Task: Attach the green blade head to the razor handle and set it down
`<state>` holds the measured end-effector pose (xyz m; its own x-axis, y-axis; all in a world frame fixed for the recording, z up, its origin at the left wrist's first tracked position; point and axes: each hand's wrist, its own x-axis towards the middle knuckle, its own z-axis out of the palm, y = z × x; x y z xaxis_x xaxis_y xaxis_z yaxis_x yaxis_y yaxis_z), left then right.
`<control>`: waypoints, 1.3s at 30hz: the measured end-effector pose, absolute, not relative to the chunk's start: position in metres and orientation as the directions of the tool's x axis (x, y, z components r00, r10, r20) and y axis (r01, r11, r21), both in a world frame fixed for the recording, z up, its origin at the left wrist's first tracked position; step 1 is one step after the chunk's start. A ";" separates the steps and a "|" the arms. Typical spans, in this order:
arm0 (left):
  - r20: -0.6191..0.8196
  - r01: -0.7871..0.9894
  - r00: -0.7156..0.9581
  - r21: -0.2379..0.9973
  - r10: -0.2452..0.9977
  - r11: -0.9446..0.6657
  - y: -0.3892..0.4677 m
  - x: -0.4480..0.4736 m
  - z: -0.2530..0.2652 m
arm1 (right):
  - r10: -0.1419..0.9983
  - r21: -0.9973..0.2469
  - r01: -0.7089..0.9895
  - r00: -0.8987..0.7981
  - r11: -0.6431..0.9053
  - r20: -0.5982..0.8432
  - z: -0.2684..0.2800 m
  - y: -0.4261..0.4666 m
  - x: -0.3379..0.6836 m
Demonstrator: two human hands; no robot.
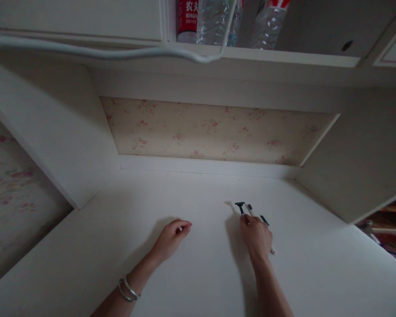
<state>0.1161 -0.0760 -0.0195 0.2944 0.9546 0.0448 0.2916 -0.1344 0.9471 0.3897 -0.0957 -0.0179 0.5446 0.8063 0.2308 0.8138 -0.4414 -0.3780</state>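
1. In the head view, my only one, the right hand (256,237) was narrow, thumb and fingers pinched on the handle of a razor (241,208). Its head pointed away from me, and its shadow suggested it was off the bench (201,277).
2. The left hand (170,238) was over the bench, well apart from the razor, its fingers curled narrow; I saw nothing in it.
3. I judged the razor light and stiff, probably smooth enough to twist in a loose pinch. The handle seemed the place to hold it, clear of the head's edge.
4. I counted one razor in the pinch, one brush (250,207) just beside it, and one dark head (264,219), perhaps a second razor's. One pale handle end (273,251) showed past the hand; I could not tell whose.
5. I counted two bangles (129,290) on the left wrist, one cable (125,53) overhead, and one red label (188,17) among clear bottles (214,24), too overlapped to count surely.
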 end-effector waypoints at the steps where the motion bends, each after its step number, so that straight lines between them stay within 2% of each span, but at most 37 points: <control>1: 0.040 0.293 0.293 0.947 0.955 -0.130 -0.076 0.116 -0.019 | 0.806 -0.350 0.816 0.549 -0.460 0.220 -0.018 -0.096 0.390; 8: 0.048 0.313 0.319 0.937 0.946 -0.153 -0.075 0.115 -0.022 | 0.802 -0.231 0.815 0.572 -0.531 0.173 -0.023 -0.096 0.395; 19: 0.042 0.343 0.367 0.923 0.929 -0.177 -0.074 0.114 -0.026 | 0.791 -0.165 0.799 0.598 -0.578 0.125 -0.020 -0.097 0.400; 39: 0.025 0.364 0.365 0.916 0.931 -0.167 -0.075 0.114 -0.023 | 0.779 -0.176 0.795 0.605 -0.580 0.165 -0.024 -0.096 0.400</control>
<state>0.1139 -0.0746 -0.0232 0.3650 0.9307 0.0245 0.3642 -0.1670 0.9162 0.3996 -0.0959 -0.0237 0.6049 0.7790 0.1651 0.7952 -0.5802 -0.1762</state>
